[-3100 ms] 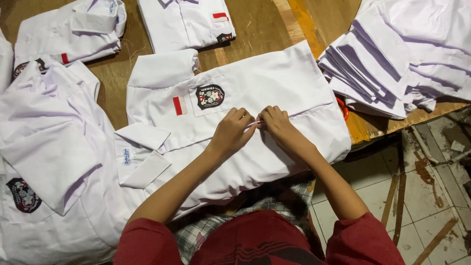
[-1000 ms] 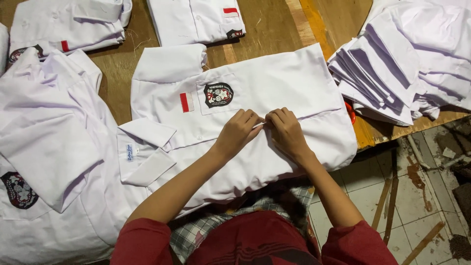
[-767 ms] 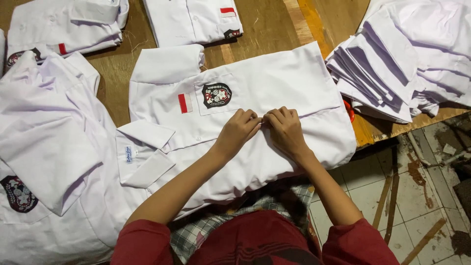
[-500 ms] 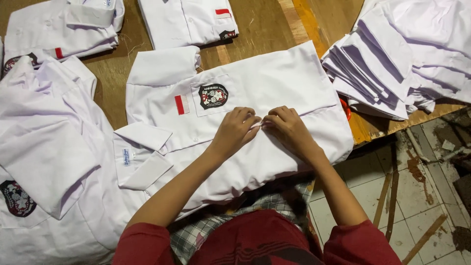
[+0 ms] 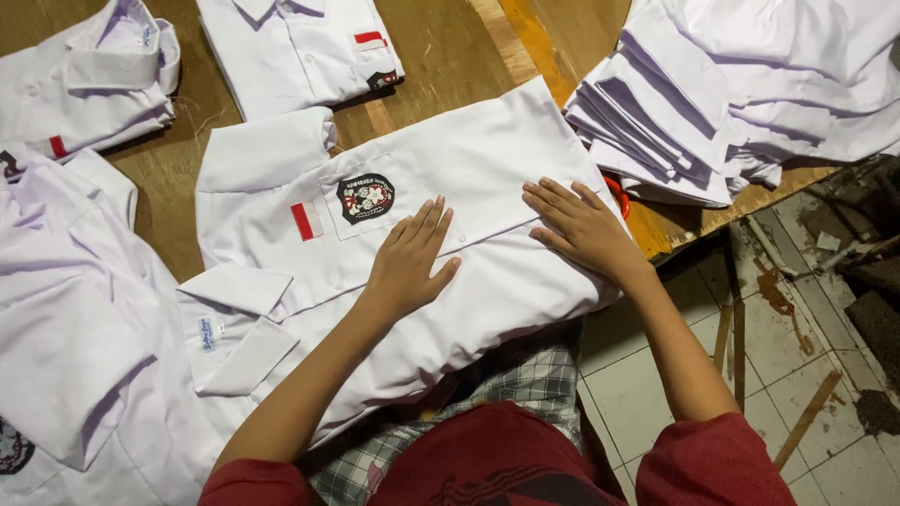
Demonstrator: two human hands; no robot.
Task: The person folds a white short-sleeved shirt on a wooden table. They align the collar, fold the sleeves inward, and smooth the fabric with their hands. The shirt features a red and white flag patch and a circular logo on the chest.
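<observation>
1. We've got the white shirt (image 5: pixel 487 244) lying front-up at the counter's (image 5: pixel 441 56) near edge, its hem hanging over toward us.
2. Left hand (image 5: pixel 408 262) is flat on the placket, fingers spread wide, gripping nothing.
3. Right hand (image 5: pixel 586 225) presses the cloth near the right edge, fingers open too.
4. To do it well, we judge: keep both palms flat, sweep outward evenly, avoid dragging the badge pocket (image 5: pixel 364 197).
5. Shirt stack (image 5: pixel 712 103) sits at the far right corner.
</observation>
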